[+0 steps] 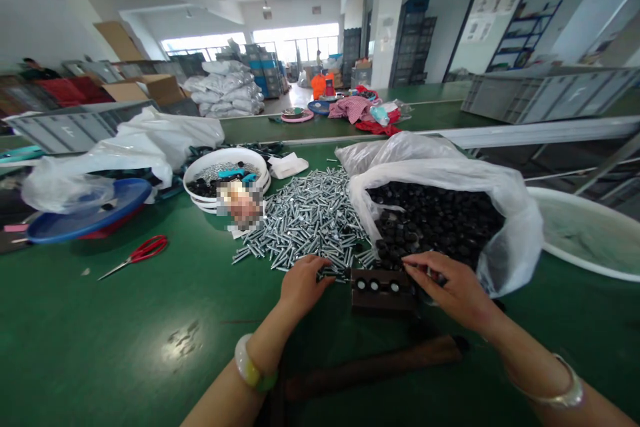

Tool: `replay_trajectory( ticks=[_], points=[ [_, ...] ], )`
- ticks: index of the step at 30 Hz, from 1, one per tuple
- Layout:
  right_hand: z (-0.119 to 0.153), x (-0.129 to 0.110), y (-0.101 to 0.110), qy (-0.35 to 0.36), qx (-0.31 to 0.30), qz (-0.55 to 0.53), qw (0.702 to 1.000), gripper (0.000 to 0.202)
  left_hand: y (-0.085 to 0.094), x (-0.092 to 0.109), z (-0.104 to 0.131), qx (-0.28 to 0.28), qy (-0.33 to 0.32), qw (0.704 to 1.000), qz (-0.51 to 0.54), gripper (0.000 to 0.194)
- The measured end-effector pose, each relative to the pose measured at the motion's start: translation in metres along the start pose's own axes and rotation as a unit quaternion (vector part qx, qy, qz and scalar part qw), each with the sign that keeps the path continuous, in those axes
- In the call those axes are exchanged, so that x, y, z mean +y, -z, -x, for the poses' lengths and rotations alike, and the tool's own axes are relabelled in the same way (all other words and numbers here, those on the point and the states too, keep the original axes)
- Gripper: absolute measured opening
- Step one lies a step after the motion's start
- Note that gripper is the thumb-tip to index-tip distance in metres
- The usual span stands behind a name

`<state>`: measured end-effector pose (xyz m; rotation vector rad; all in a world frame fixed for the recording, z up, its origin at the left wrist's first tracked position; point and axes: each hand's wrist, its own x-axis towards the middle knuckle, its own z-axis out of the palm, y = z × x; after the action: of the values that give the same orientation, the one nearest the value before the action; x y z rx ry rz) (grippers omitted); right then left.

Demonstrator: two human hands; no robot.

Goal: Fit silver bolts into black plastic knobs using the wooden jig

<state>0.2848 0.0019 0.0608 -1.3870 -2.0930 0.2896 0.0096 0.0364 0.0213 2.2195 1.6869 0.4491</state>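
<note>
A dark brown block (383, 303) stands on the green table, with several round black parts with pale centres along its face. At its left end my left hand (304, 285) has thumb and fingers curled towards a small dark piece, too small to name. My right hand (447, 287) is closed in a pinch at the block's right end, beside the bag; what it holds is unclear. Behind the block lies a heap of silver screws (315, 217). An open white bag (517, 220) full of black caps (435, 220) sits behind my right hand.
Red-handled scissors (147, 249) lie at the left, near a blue tray (95, 217). White bowls (227, 173) stand behind the screws. A dark wooden bar (375, 368) lies in front of the block. At the right is a white basin (590, 240).
</note>
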Motion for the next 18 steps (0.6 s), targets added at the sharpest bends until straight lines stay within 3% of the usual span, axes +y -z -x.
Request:
replay_trajectory(
  ticks=[4,7,9,11,13,18],
  points=[
    [-0.034,-0.009,-0.006,0.024,-0.044,-0.008,0.999,0.022,-0.001,0.006,-0.008,0.017,0.021,0.999,-0.023,0.019],
    [-0.068,-0.019,-0.019,0.063,-0.147,-0.016,0.987,0.019,0.000,0.006,-0.011,0.022,0.017,1.000,0.000,0.023],
    [-0.089,-0.022,-0.030,0.083,-0.228,-0.018,0.970,0.018,-0.001,0.005,-0.010,0.001,-0.036,0.999,0.022,0.031],
    [-0.106,-0.021,-0.043,0.091,-0.269,-0.016,0.959,0.019,-0.002,0.006,-0.009,-0.025,-0.109,0.993,0.027,0.041],
    [-0.118,-0.018,-0.055,0.086,-0.265,-0.007,0.960,0.019,-0.005,0.008,-0.009,-0.036,-0.152,0.988,0.011,0.044],
    [-0.129,-0.005,-0.068,0.065,-0.241,0.044,0.967,0.022,-0.012,0.011,-0.014,-0.043,-0.171,0.984,0.021,0.033]
  ],
)
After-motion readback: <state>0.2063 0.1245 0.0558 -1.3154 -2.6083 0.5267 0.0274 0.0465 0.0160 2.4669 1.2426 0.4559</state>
